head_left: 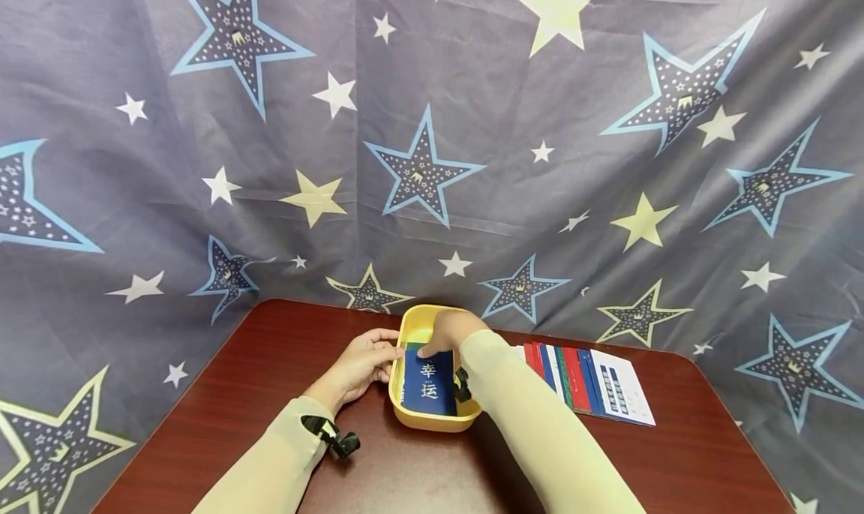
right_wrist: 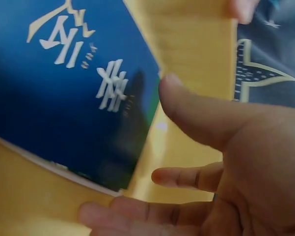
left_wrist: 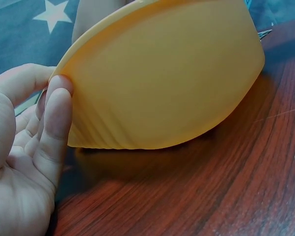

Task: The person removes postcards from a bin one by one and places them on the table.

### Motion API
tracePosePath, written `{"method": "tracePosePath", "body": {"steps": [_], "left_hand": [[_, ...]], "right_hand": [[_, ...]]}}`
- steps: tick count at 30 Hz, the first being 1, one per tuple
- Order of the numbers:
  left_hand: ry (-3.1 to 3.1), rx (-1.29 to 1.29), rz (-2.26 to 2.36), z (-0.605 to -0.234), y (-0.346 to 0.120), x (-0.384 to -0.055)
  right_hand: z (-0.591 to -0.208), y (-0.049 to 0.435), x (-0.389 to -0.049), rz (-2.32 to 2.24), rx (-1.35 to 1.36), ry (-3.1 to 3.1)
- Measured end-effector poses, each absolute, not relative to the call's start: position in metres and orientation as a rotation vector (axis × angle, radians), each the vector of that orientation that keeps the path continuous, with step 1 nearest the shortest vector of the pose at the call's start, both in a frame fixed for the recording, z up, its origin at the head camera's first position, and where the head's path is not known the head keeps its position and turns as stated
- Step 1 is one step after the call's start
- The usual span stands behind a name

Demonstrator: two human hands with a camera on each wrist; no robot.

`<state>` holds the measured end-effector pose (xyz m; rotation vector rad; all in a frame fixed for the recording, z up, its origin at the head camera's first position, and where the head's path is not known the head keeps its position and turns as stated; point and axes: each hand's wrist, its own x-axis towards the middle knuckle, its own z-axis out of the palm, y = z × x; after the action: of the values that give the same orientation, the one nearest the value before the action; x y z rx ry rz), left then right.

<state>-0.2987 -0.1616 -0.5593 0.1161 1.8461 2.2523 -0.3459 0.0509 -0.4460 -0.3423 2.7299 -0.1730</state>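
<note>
A yellow plastic basin (head_left: 433, 424) stands on the table, with a dark blue card (head_left: 439, 405) bearing white characters lying inside. Other sheets show under the card's edge in the right wrist view. At the basin's left side, my left hand (head_left: 364, 364) pinches the rim; in the left wrist view its fingertips (left_wrist: 58, 110) sit on the outer wall. My right hand (head_left: 454, 332) reaches into the far part of the basin. Its thumb is right at the card's end, and the other fingers (right_wrist: 181, 177) extend apart from the thumb.
To the right of the basin, several red, blue, green and white cards (head_left: 577, 379) lie in an overlapping row. The dark red table (head_left: 324, 326) ends at a grey star-patterned curtain (head_left: 418, 71) behind. Small black cameras are strapped to both wrists.
</note>
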Motion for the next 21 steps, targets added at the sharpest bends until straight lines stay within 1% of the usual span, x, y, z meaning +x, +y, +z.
{"method": "tracePosePath", "body": {"steps": [3,8,17,21], "left_hand": [[1.844,0.121,2.246,-0.560,-0.162,-0.298],[1.850,0.120,2.250,-0.560,-0.163,-0.297],[1.848,0.128,2.251,-0.560,-0.162,-0.298],[1.843,0.144,2.258,-0.560,-0.162,-0.298]], "right_hand": [[-0.460,0.043,-0.354,-0.025,-0.353,2.739],[-0.482,0.038,-0.371,0.061,-0.405,2.758],[-0.492,0.042,-0.378,0.042,-0.425,2.781],[-0.477,0.047,-0.366,-0.046,-0.430,2.777]]}}
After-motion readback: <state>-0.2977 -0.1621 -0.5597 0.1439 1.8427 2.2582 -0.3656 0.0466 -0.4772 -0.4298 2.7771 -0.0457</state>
